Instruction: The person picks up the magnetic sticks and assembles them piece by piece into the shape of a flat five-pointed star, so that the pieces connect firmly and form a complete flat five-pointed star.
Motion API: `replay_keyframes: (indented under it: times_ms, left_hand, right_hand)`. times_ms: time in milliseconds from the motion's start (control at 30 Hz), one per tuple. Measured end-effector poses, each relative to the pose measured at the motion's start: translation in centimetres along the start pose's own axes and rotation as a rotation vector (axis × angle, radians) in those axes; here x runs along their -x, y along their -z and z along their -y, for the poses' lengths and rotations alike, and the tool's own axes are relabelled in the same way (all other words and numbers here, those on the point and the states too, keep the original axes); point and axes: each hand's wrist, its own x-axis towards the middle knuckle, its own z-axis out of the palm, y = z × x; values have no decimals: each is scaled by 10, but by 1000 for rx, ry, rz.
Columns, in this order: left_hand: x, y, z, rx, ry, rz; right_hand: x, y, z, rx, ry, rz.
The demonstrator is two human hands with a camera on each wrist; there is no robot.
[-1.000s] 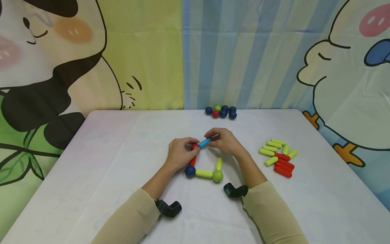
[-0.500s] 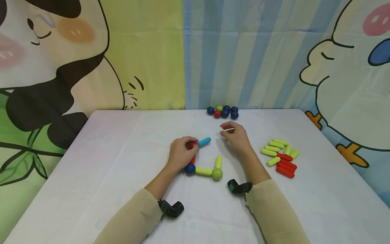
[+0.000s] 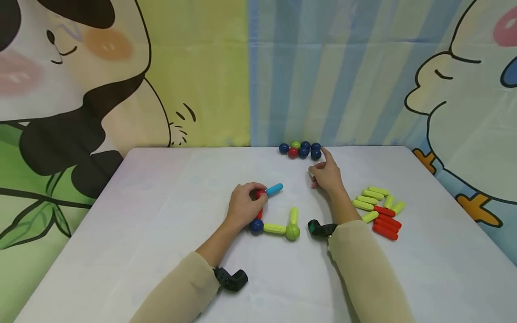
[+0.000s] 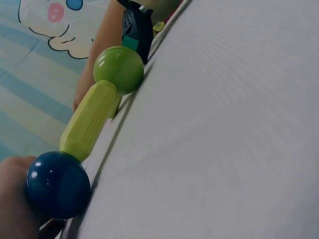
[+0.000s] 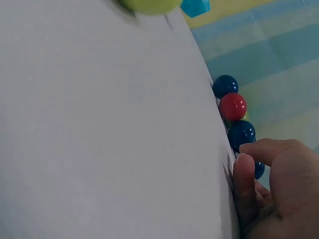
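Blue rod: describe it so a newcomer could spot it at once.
On the white table, find the left hand gripping a red ball. The blue rod juts out beside that ball, to its right. Unlike the red rods and yellow-green rods, it is light blue.

The right hand [image 3: 329,176] has let go of the light blue rod [image 3: 274,189] and moved away toward the far balls [image 3: 304,152], one of its fingers [image 3: 327,155] now stretched out close beside the rightmost dark blue ones.

The head view looks forward and down over the table [image 3: 161,215], which both close wrist views share.
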Motion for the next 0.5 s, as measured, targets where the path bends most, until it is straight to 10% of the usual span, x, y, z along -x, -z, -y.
replay_keyframes:
  times_ms: [500]
  left_hand:
    - [1,-2,0,1,7,-17]
  right_hand:
    - [-13,8,-2,30,-40,10]
